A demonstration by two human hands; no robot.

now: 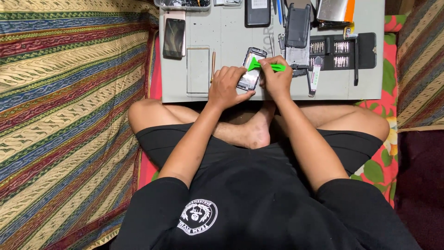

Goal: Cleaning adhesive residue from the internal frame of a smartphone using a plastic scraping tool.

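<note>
Head view, looking down on a seated, cross-legged person at a low grey work mat [231,34] laid over a striped woven cloth [69,92]. The opened smartphone body, a thin dark rectangular frame with exposed silvery internals [251,69], lies at the near middle of the mat, tilted slightly to the right at its far end. The left hand [226,85] rests on its left long edge and near corner, fingers curled down to pin it flat. The right hand [276,76] pinches a bright green flat plastic pry tool [266,66], whose pointed end meets the far right part of the phone body; the grip is narrow, thumb and fingers closed on the tool's shank.

Handling, as judged: the phone body looks light, stiff and thin, with smooth edges that may slip on the mat, and its uncovered parts are probably fragile. The safest hold seems to be along the outer rim, as the left hand has it, not on the open interior. The pry tool appears light and slightly springy.

Surroundings: a rose-gold smartphone with a dark screen [174,37] at the far left of the mat, a clear rectangular glass panel [198,69] near it, a black phone back cover [298,25] beyond the hands, and a black screwdriver bit case lying open [342,48] to the right.
</note>
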